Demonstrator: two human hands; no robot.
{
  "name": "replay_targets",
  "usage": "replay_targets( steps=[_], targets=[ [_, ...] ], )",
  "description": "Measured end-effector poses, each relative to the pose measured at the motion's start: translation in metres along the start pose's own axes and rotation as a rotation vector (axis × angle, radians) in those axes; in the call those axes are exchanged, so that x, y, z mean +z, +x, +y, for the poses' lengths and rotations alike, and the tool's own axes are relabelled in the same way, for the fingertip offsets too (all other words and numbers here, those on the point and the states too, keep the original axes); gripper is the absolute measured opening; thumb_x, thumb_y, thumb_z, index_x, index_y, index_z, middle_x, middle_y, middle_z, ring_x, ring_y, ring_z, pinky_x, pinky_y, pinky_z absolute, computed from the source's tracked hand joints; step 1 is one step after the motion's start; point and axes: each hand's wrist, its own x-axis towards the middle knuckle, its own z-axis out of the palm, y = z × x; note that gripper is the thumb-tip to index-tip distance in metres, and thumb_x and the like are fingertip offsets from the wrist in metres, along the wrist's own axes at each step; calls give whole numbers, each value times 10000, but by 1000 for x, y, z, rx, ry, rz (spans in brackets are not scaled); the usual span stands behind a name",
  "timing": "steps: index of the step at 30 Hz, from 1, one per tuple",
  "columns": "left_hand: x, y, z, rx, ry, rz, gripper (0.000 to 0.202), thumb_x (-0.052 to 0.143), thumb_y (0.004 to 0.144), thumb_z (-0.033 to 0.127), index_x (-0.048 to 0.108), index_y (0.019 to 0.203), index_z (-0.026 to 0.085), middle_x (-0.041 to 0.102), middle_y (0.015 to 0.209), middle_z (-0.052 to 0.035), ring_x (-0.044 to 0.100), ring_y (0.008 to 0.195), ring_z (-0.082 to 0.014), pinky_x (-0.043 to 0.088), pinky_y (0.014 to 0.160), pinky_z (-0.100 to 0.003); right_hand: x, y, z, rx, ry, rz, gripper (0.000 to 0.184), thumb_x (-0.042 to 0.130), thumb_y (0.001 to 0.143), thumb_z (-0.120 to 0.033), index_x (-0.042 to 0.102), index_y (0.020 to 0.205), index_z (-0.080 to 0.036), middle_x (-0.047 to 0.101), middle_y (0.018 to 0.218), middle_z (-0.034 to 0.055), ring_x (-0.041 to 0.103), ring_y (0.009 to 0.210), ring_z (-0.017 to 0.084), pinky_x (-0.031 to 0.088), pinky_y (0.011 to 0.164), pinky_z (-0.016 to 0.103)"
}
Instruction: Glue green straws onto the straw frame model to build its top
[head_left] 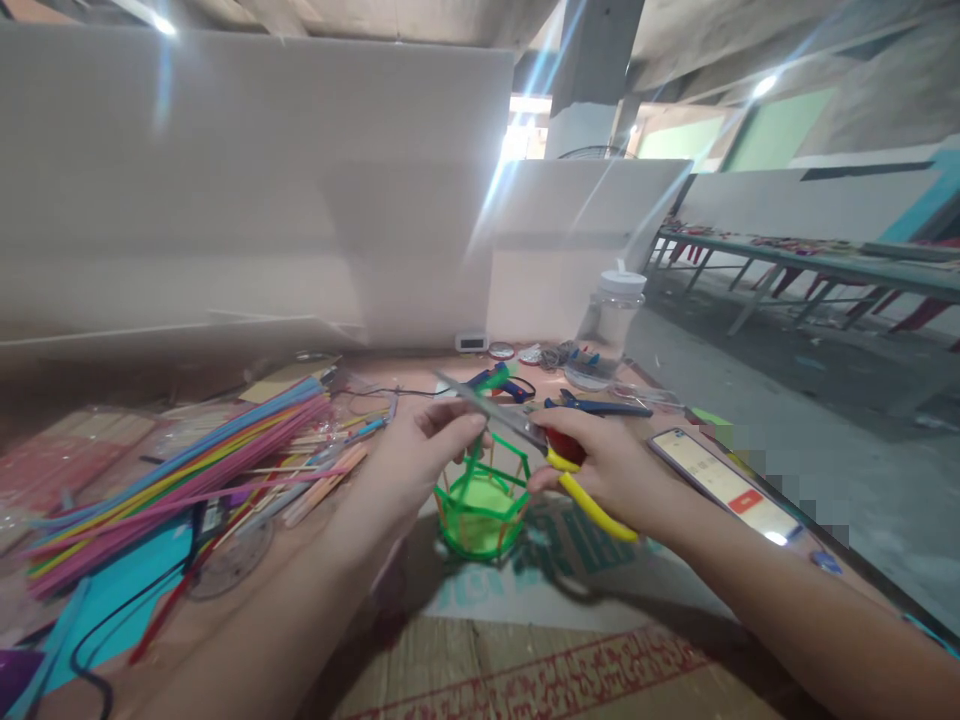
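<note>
My right hand [611,470] grips scissors [525,432] with red and yellow handles, their blades reaching left toward my left hand. My left hand [420,455] pinches a green straw that rises from a small green straw basket [480,505] standing on the table between my hands. The blades lie just above the basket's rim, close to my left fingertips.
A bundle of coloured straws [180,475] and wooden sticks lies at the left. A phone [724,482] lies to the right near the table edge. Behind are a glue gun [499,382], blue pliers [596,405], a clear plastic jar [611,320] and cardboard walls [255,190].
</note>
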Motion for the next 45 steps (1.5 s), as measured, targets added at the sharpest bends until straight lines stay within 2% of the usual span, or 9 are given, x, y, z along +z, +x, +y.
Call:
replay_targets(
  steps=[4, 9, 13, 19, 25, 29, 32, 38, 45],
  targets=[
    [-22, 4, 9, 9, 56, 38, 278, 799, 728, 403, 667, 731, 159, 668, 657, -7, 580, 635, -128, 443, 626, -233, -8, 7, 18, 141, -122, -14, 426, 760, 818, -550, 714, 1072, -210, 649, 789, 13, 556, 689, 185, 407, 612, 280],
    [-58, 6, 29, 102, 55, 214, 310, 849, 694, 395, 660, 824, 186, 636, 657, 24, 588, 595, -118, 464, 559, -208, -15, -10, 65, 265, -285, -77, 410, 674, 863, -485, 687, 1157, -199, 731, 1003, 88, 657, 851, 256, 496, 727, 345],
    [-78, 7, 23, 95, 170, 257, 455, 852, 698, 413, 720, 1085, 212, 681, 773, -3, 552, 586, -113, 421, 496, -198, -3, -35, 88, 321, -358, -184, 483, 627, 885, -410, 649, 1289, -146, 715, 1176, 164, 674, 1020, 309, 528, 866, 407],
    [-91, 5, -5, 44, 567, 166, 426, 690, 827, 517, 756, 1116, 210, 755, 1021, -48, 653, 899, -221, 502, 790, -301, 8, -50, 89, 247, -388, -303, 499, 565, 924, -330, 600, 1399, -178, 675, 1272, 171, 649, 1131, 307, 517, 956, 421],
    [-84, -8, -10, -18, 659, 128, 356, 703, 786, 530, 795, 870, 197, 738, 808, -47, 627, 789, -237, 456, 702, -289, -21, 0, 84, 240, -448, -149, 399, 610, 923, -437, 718, 1191, -162, 743, 1079, 145, 694, 923, 300, 534, 782, 408],
    [-82, -15, -10, -30, 457, 126, 352, 672, 833, 505, 805, 944, 199, 654, 732, -28, 527, 657, -178, 375, 553, -243, -24, 33, 65, 226, -402, 46, 267, 569, 963, -356, 723, 1073, -168, 752, 1044, 114, 690, 941, 263, 527, 797, 378],
    [-72, -21, -1, -43, 384, 58, 397, 617, 898, 523, 800, 1041, 201, 607, 706, -14, 477, 582, -151, 353, 517, -240, -16, 33, 28, 60, -211, 213, 208, 575, 982, -343, 719, 982, -192, 753, 977, 79, 694, 887, 219, 538, 773, 343],
    [-27, -16, 27, 130, 651, -222, 290, 558, 965, 396, 817, 1001, 272, 735, 815, -9, 660, 787, -226, 499, 738, -279, 4, 27, -33, -380, -100, 118, 248, 569, 1011, -275, 694, 1225, -282, 752, 1037, 36, 696, 930, 192, 552, 838, 345],
    [-28, -14, 26, 164, 622, -225, 305, 582, 970, 370, 773, 1192, 287, 764, 1161, -36, 636, 1190, -294, 458, 1068, -386, 5, 28, -18, -366, -125, 156, 162, 560, 1002, -221, 716, 971, -251, 755, 906, 28, 689, 846, 190, 529, 763, 337]
  ],
)
